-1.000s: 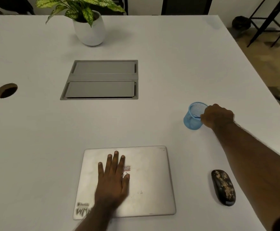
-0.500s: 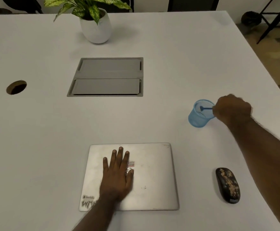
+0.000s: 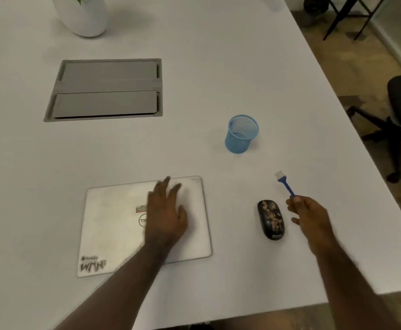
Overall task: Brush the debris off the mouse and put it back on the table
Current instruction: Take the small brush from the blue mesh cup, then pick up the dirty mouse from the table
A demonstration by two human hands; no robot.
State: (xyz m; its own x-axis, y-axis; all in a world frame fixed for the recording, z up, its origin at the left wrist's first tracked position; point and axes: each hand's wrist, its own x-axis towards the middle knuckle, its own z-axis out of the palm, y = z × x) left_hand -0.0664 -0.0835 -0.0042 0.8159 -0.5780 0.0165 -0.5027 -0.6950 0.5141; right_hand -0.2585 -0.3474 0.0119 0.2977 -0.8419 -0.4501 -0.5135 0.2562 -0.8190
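A black mouse [image 3: 271, 219] speckled with tan debris lies on the white table [image 3: 218, 67], right of a closed silver laptop [image 3: 113, 225]. My right hand [image 3: 310, 216] is just right of the mouse and grips the handle of a small blue brush [image 3: 285, 183], whose white bristles point up and away. My left hand [image 3: 166, 214] hovers over the laptop lid with fingers spread, holding nothing.
A blue mesh cup [image 3: 241, 134] stands empty behind the mouse. A grey cable hatch [image 3: 106, 89] is set into the table, and a white plant pot [image 3: 82, 15] stands at the back. The table's right edge is near, with a black chair [image 3: 399, 120] beyond it.
My right hand has pulled the blue brush out of the mesh cup and brought it back beside the mouse. My left hand has shifted right over the laptop lid.
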